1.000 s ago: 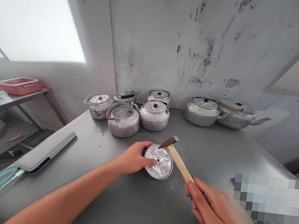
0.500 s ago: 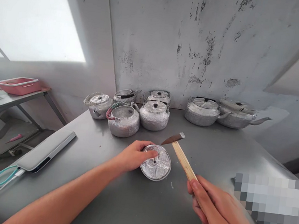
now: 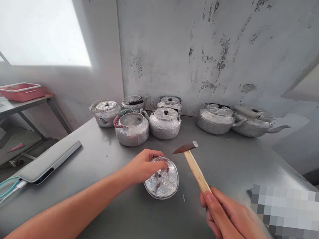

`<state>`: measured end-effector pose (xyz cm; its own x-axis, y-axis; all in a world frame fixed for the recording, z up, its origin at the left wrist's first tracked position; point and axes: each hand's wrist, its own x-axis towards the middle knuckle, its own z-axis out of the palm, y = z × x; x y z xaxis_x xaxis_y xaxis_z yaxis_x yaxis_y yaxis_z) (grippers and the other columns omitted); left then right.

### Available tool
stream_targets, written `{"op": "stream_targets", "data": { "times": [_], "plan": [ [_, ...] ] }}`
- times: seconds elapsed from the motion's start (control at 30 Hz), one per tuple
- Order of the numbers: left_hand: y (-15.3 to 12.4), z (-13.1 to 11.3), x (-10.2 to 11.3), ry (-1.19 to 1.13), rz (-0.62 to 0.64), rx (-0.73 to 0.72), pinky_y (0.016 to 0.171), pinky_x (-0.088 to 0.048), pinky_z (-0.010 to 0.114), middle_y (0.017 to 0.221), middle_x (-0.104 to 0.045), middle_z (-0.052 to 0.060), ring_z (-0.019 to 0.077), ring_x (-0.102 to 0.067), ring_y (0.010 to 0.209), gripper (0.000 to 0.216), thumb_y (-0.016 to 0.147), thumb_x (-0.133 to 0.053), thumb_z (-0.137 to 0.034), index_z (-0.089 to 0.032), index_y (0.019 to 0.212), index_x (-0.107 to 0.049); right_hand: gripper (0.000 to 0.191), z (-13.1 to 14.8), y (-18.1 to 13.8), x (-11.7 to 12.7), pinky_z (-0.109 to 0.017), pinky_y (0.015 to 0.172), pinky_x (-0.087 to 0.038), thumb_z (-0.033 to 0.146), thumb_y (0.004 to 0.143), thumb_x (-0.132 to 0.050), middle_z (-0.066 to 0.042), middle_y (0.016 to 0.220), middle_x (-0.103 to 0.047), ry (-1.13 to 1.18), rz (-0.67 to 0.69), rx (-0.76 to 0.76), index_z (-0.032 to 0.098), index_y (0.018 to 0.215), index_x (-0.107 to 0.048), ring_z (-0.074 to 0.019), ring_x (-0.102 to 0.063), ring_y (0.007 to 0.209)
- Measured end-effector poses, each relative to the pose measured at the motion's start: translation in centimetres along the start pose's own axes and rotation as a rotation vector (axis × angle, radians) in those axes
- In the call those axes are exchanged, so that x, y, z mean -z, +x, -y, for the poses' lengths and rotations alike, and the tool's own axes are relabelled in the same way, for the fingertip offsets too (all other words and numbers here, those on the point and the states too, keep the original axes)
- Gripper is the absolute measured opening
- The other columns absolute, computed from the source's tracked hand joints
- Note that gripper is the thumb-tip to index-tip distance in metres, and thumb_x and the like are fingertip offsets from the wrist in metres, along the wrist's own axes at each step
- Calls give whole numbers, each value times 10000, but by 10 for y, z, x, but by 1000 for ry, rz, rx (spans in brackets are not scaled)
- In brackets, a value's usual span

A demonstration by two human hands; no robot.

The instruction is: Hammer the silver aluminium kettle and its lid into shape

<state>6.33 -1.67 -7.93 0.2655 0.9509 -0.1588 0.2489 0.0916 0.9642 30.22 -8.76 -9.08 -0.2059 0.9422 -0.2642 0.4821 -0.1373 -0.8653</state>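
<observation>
A round hammered aluminium kettle lid [image 3: 163, 182] lies on the grey metal table [image 3: 124, 216], tilted toward me with its underside up. My left hand [image 3: 142, 166] grips its far left rim with curled fingers. My right hand [image 3: 228, 225] is closed round the wooden handle of a small hammer [image 3: 193, 164]. The hammer's dark head hangs just right of and above the lid, not touching it.
Several aluminium kettles [image 3: 132, 127] stand along the back wall, one open without a lid. A grey flat device [image 3: 50, 158] with a teal cable lies at the table's left edge. A pink tray [image 3: 19, 90] sits on a side table at left.
The hammer head lifted off the lid and moved right. My left hand tipped the lid and pulled it slightly left and toward me.
</observation>
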Motion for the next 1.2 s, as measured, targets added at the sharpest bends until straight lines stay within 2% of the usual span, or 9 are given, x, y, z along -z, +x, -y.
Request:
{"op": "stream_targets", "data": {
  "times": [0.17,0.43,0.7,0.77,0.87,0.97,1.07,1.2],
  "plan": [
    [-3,-3,0,20,5,-30,627,-354,248,709,-596,-16,126,-511,672,157,764,-622,-301,-157,777,-685,501,0,1,0,-232,416,-287,674,996,-295,67,620,-322,-5,-13,7,247,795,-463,-116,-303,517],
    [-3,-2,-2,10,-8,-72,617,-362,242,697,-578,-25,124,-508,661,137,782,-607,-299,-169,772,-648,510,2,1,0,-230,409,-287,680,994,-289,69,607,-312,-7,-15,14,246,788,-461,-116,-300,509],
    [2,4,-1,78,-14,-46,632,-374,242,712,-583,-23,124,-514,669,159,793,-605,-319,-172,795,-666,507,-4,3,1,-230,409,-282,682,989,-306,67,618,-317,14,-13,5,247,779,-458,-116,-293,513],
    [3,5,-1,44,-15,-20,644,-391,237,747,-599,-22,127,-530,697,157,747,-642,-282,-179,861,-674,511,-2,3,1,-228,405,-287,688,987,-298,67,618,-325,10,-8,5,248,782,-457,-115,-301,505],
    [3,5,1,-40,-13,-12,624,-402,227,780,-604,-31,119,-528,691,320,632,-679,-172,-188,947,-628,520,2,1,1,-229,405,-309,690,989,-270,69,612,-337,-10,0,-3,247,783,-447,-111,-317,487],
    [4,7,2,-104,-4,4,592,-406,230,792,-623,-23,117,-535,654,412,591,-715,-150,-186,977,-577,504,6,-1,1,-229,407,-312,680,993,-284,71,612,-326,3,3,-7,248,776,-427,-109,-311,491],
    [5,9,2,-132,6,20,633,-450,254,814,-660,2,145,-591,691,422,591,-769,-182,-175,978,-601,495,5,-2,0,-227,400,-292,677,989,-310,70,615,-304,23,-15,-1,249,768,-420,-113,-292,508],
    [7,11,2,-131,10,11,757,-487,292,885,-706,44,194,-647,825,324,638,-783,-232,-151,935,-683,502,3,0,-1,-227,405,-293,689,983,-310,65,615,-321,31,-12,-9,247,785,-441,-116,-307,516]
  ]
}}
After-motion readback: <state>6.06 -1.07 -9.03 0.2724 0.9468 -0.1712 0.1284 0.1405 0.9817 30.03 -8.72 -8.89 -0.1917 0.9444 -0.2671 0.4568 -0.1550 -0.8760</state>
